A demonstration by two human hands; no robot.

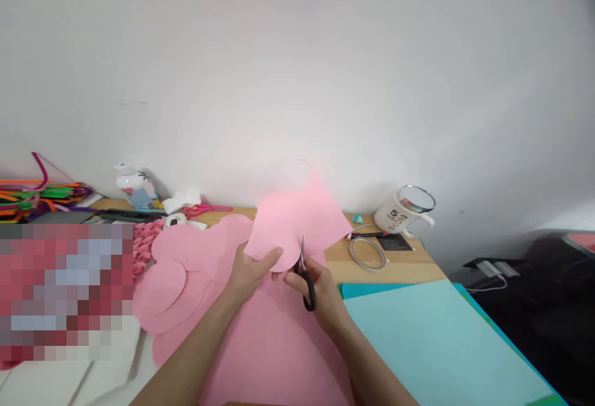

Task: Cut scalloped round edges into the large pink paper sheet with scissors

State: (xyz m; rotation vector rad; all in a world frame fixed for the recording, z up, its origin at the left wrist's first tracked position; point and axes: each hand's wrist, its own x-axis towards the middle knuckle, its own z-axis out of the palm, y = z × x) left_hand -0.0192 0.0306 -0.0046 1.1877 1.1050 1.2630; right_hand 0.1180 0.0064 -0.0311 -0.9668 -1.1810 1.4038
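My left hand (253,269) pinches the lower edge of a pink paper sheet (297,217) and holds it up above the table. My right hand (318,291) grips black-handled scissors (304,276), whose blades point up into the bottom edge of that sheet. Under both hands lie more pink paper pieces (186,269) with rounded, petal-like outlines, and a larger pink sheet (274,344) is spread toward me.
Light blue and teal paper sheets (432,338) lie at the right. A white mug (404,211), a coiled cable (367,251) and a dark card sit on the wooden table (395,263). At the back left are pipe cleaners (37,195), a white bottle (134,186) and pink scissors (204,209).
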